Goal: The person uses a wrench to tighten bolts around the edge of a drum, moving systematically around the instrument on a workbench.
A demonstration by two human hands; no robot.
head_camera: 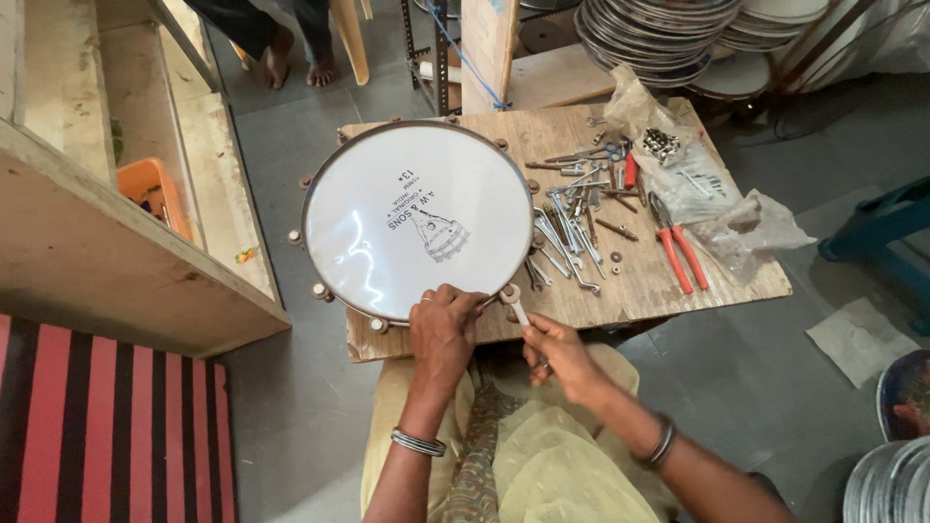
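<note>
Left hand [444, 329]: fingers pressed on the rim of the white frame drum [407, 218], grasping nothing. Right hand [560, 356]: fingers clenched around a small spanner [513, 302] at the drum's edge. Loose bolts [576, 218] lie beside it on the wooden counter [717, 281].

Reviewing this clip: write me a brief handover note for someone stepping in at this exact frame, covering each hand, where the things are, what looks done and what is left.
Left hand: pressed on the near rim of the round frame drum, steadying it on the wooden board.
Right hand: grips a small metal spanner set at a tuning lug on the near rim.
Nearby: loose hooks and bolts lie right of the drum, red-handled pliers beyond them, plastic bags at the board's far right.
Done: the white head is seated in its hoop, with lugs fitted around the rim.
Left: how tight each lug is cannot be judged; probably continue around the rim.
</note>
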